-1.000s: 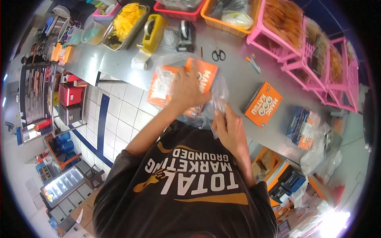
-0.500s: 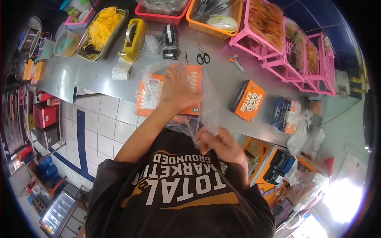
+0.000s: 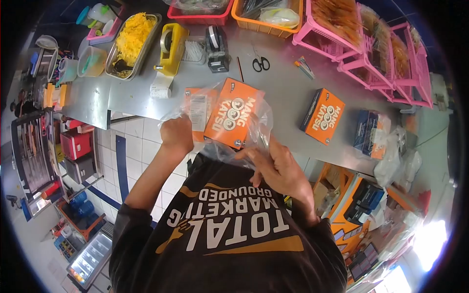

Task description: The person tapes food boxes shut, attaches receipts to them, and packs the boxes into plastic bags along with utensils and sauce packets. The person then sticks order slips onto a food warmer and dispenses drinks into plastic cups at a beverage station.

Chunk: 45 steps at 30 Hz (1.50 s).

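Note:
A clear plastic bag lies at the counter's near edge. Inside it, an orange Mang Katsu box leans over a second orange box that bears a white printed label. My left hand is closed in a fist on the bag's left edge, beside the labelled box. At the near right side, my right hand has its fingers curled on the bag's plastic close to the box corner. Part of the bag's near edge is crumpled between my hands.
Another Mang Katsu box stands to the right, with a dark box beyond it. Scissors, a black tape dispenser, a yellow dispenser and a tray of shredded yellow food sit farther back. Pink baskets line the back right.
My left hand has come off the boxes and moved left and nearer, onto the bag's edge. The upper box now sits tilted, its top uncovered. My right hand has moved slightly right.

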### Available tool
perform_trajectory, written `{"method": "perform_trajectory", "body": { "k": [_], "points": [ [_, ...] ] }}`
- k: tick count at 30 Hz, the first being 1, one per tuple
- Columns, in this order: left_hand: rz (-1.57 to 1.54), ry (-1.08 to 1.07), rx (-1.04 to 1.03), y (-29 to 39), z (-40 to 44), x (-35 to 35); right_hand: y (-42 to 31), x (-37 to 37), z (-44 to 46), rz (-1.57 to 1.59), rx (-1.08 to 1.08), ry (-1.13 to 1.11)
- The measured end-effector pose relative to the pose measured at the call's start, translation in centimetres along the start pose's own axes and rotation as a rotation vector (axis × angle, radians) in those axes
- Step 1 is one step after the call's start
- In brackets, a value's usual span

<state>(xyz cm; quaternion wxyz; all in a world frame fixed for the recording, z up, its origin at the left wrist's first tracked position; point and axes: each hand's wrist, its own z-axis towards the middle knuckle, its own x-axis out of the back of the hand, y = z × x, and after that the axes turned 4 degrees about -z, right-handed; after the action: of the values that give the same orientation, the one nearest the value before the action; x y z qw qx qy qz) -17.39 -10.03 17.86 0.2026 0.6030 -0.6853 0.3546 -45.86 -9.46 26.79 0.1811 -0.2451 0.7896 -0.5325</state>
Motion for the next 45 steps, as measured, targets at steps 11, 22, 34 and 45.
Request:
{"method": "perform_trajectory", "body": {
  "k": [11,22,34,45],
  "points": [
    [-0.378,0.264,-0.466,2.4,1.3,0.6,0.8,2.8,0.1,-0.145,-0.039,0.317],
    [-0.484,0.366,0.165,4.4,5.8,-3.1,5.6,-0.5,6.7,-0.688,0.187,0.243],
    [-0.941,0.170,-0.035,1.6,-1.1,7.6,8.2,-0.2,8.1,-0.681,0.255,0.265],
    [-1.239,-0.219,-0.895,7.1,-7.0,18.0,12.2,5.1,2.4,0.383,0.095,0.179]
  ]
}}
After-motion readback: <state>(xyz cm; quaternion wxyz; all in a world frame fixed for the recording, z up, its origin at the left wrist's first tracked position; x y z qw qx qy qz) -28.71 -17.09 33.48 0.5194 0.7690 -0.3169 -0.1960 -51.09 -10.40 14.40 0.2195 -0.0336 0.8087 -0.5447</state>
